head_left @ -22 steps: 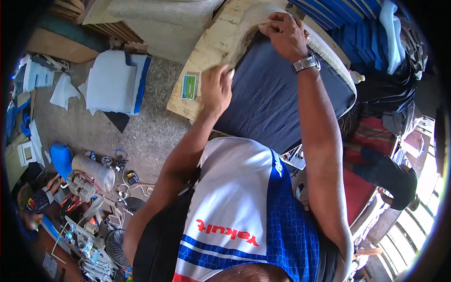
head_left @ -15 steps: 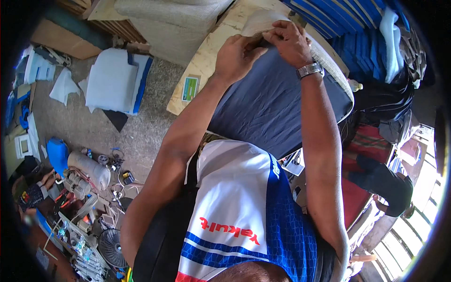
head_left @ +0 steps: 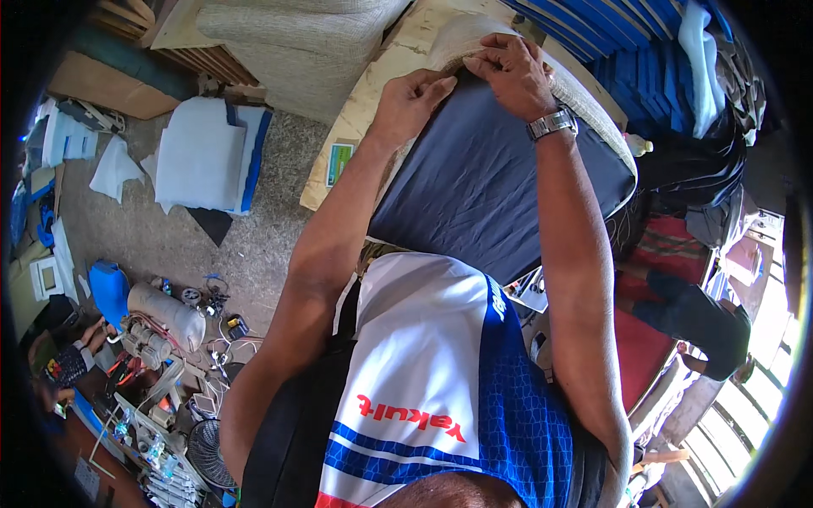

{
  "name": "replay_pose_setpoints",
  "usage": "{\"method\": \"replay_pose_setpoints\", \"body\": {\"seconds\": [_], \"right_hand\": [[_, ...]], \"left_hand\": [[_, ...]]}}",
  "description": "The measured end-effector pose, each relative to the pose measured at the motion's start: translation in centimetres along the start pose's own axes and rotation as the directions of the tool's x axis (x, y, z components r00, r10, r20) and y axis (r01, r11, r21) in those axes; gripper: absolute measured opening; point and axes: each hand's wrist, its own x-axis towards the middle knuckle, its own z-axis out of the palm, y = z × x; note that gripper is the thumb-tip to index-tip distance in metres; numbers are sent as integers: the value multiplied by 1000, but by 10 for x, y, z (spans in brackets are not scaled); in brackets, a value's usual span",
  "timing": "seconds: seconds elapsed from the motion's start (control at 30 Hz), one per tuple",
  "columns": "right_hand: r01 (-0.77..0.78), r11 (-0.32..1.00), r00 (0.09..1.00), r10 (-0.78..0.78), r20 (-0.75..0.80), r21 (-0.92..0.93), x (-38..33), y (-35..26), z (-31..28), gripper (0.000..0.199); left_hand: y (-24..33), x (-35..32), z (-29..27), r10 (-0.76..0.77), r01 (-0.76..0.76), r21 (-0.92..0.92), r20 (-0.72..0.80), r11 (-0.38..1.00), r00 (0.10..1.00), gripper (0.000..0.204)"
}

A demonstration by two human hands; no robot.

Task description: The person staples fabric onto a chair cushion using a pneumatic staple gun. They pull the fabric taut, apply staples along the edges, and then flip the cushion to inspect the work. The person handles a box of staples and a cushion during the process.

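A cushion-like piece lies before me, its upper face covered in dark fabric (head_left: 474, 186) with slight creases. Beige woven fabric (head_left: 457, 41) wraps its far end and its sides. My left hand (head_left: 413, 103) is closed in a pinch at the far left corner of the dark fabric, thumb against forefinger. To its right, my right hand (head_left: 515, 76), with a metal watch (head_left: 552, 124) on the wrist, pinches the beige fabric along the far edge. Fingers hide the exact spot each hand grips.
The piece rests on a plywood tabletop (head_left: 315, 193) bearing a green card (head_left: 340, 163). Beige upholstery (head_left: 296, 59) stands beyond, blue slatted frames (head_left: 648, 93) at far right. White padding (head_left: 199, 152) lies on the floor. A fan (head_left: 210, 449) stands lower left; another person (head_left: 703, 326) is at right.
My left hand has shifted a little left and its fingers have drawn together into a pinch. My right hand has moved only slightly left, still at the far edge.
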Motion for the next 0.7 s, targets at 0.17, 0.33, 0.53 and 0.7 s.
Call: {"method": "replay_pose_setpoints", "body": {"seconds": [0.17,0.33,0.53,0.7], "right_hand": [[54,998,999,-54,0,39,0,8,0,34],[9,1000,1000,-9,8,4,1,-3,-1,32],[40,999,999,-39,-25,24,-1,0,-2,32],[77,994,996,-74,-45,83,-2,10,2,32]], "left_hand": [[-3,16,-9,38,-28,-66,152,997,988,32],[-8,15,-11,168,-176,6,-331,984,929,23],[-20,-24,27,658,-499,431,-443,752,609,20],[-8,-26,44,297,-226,245,-316,943,901,25]]}}
